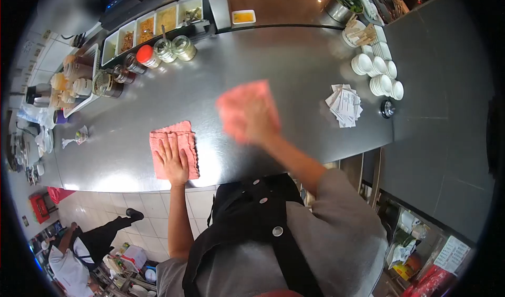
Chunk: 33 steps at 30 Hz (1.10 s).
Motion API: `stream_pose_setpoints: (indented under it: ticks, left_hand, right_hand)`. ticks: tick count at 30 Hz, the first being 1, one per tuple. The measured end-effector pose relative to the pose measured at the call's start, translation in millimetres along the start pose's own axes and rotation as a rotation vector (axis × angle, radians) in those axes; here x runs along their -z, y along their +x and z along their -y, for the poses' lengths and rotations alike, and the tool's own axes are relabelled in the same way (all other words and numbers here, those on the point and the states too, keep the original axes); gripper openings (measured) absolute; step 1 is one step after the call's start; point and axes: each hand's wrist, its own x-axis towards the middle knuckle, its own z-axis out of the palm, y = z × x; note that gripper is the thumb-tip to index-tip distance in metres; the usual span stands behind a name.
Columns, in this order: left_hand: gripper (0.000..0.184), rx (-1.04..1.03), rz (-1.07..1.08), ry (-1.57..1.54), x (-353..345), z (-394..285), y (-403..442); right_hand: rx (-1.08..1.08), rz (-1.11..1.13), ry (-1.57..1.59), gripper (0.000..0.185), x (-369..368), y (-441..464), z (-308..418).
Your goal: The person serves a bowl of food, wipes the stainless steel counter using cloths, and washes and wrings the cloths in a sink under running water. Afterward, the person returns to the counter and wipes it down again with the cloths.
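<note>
My left hand [172, 163] lies flat with its fingers spread on a folded pink cloth [188, 139], close to the front edge of the steel counter [294, 86]. To its right, a second pink cloth [231, 107] is under my right hand [258, 119]. That hand and its cloth are smeared by motion, so how the fingers sit on it cannot be made out.
Glass jars [183, 48] and a row of food tubs [167, 19] line the back left. Paper slips [344, 105], a call bell [387, 108] and stacked white cups [381, 85] stand at right. A co-worker [71, 260] is on the floor side, lower left.
</note>
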Motion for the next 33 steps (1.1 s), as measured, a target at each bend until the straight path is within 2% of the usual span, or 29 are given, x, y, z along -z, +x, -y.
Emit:
stream_pose_setpoints:
  ticks: [2, 5, 6, 7, 8, 9, 11, 13, 15, 17, 19, 21, 23, 25, 27, 28, 29, 30, 31, 32, 33]
  left_hand:
    - [0.054, -0.013, -0.03, -0.018, 1.2, 0.9, 0.2]
    - [0.054, -0.039, -0.044, -0.018, -3.1, 2.6, -1.9]
    - [0.054, -0.047, -0.054, -0.015, -2.9, 4.5, -1.8]
    - [0.054, -0.049, -0.047, 0.009, -4.3, 6.2, -2.2]
    - [0.054, -0.055, -0.044, 0.009, -3.7, 6.0, -3.6]
    - [0.054, -0.057, -0.053, 0.002, -3.9, 5.6, -3.3]
    - [0.055, -0.069, -0.052, -0.008, -10.9, 12.7, -5.3]
    - [0.055, -0.069, -0.057, -0.017, -10.0, 12.7, -3.6]
    - [0.054, -0.08, -0.093, -0.061, -12.6, 19.3, -7.8]
    - [0.054, -0.051, -0.083, -0.067, -0.5, 22.5, -24.2]
    - [0.054, -0.052, -0.057, -0.083, 8.5, 37.1, -41.2]
    - [0.054, 0.016, -0.079, -0.052, 16.8, 61.6, -62.7]
    - [0.054, 0.125, -0.105, -0.037, 16.2, 91.1, -79.7]
    - [0.054, 0.218, -0.141, -0.006, 8.8, 129.0, -84.1]
    - [0.056, 0.328, -0.159, 0.065, 3.4, 165.4, -80.2]
    - [0.056, 0.324, -0.16, 0.062, 1.6, 181.9, -75.0]
    - [0.056, 0.363, -0.162, 0.08, -0.3, 195.1, -70.0]
    - [0.056, 0.398, -0.164, 0.096, -1.4, 205.0, -65.7]
    - [0.057, 0.392, -0.164, 0.103, 0.0, 212.5, -61.4]
    - [0.057, 0.374, -0.164, 0.094, -1.7, 216.5, -58.5]
    - [0.057, 0.392, -0.157, 0.099, -1.8, 220.6, -57.0]
  right_hand:
    - [0.778, 0.063, -1.061, 0.049, -18.2, -94.7, 83.6]
    - [0.811, 0.155, -1.021, 0.04, 31.5, -82.0, 79.7]
    - [0.806, -0.002, -1.328, 0.036, 59.3, -70.0, 95.9]
    - [0.497, 0.111, -1.284, 0.034, 97.3, -63.4, 109.4]
    - [0.588, -0.211, -1.164, 0.035, 135.6, -39.3, 54.8]
    - [0.454, -0.311, -1.397, 0.04, 166.7, -30.1, 46.5]
    - [0.324, -0.515, -1.396, 0.052, 167.2, -32.8, 71.6]
    - [0.248, -0.483, -1.558, 0.06, 138.0, -67.4, 44.4]
    - [0.352, -0.213, -1.526, 0.057, 78.7, -132.3, 55.4]
    - [0.55, 0.036, -1.536, 0.053, 68.5, -171.6, 64.0]
    - [0.564, 0.014, -1.037, 0.048, 63.0, -158.2, 127.9]
    - [0.214, -0.261, -1.102, 0.044, 163.4, -127.5, 18.0]
    - [0.1, -0.85, -1.657, 0.046, 136.6, -92.9, 47.1]
    - [0.149, -0.943, -1.606, 0.049, 117.5, -27.9, -0.6]
    - [0.213, -0.528, -1.276, 0.053, 21.2, -1.5, 54.8]
    - [0.367, -0.29, -0.703, 0.051, -46.9, -10.1, 96.3]
    - [0.405, -0.412, -0.99, 0.033, -91.6, 14.3, 83.9]
    - [0.577, -0.423, -1.263, 0.048, -136.9, 41.5, 44.8]
    - [0.776, -0.471, -1.234, 0.047, -185.6, 71.8, 3.0]
    - [0.688, -0.195, -0.866, 0.049, -233.2, 39.9, 44.2]
    - [0.538, -0.029, -0.978, 0.047, -272.4, 27.0, 46.1]
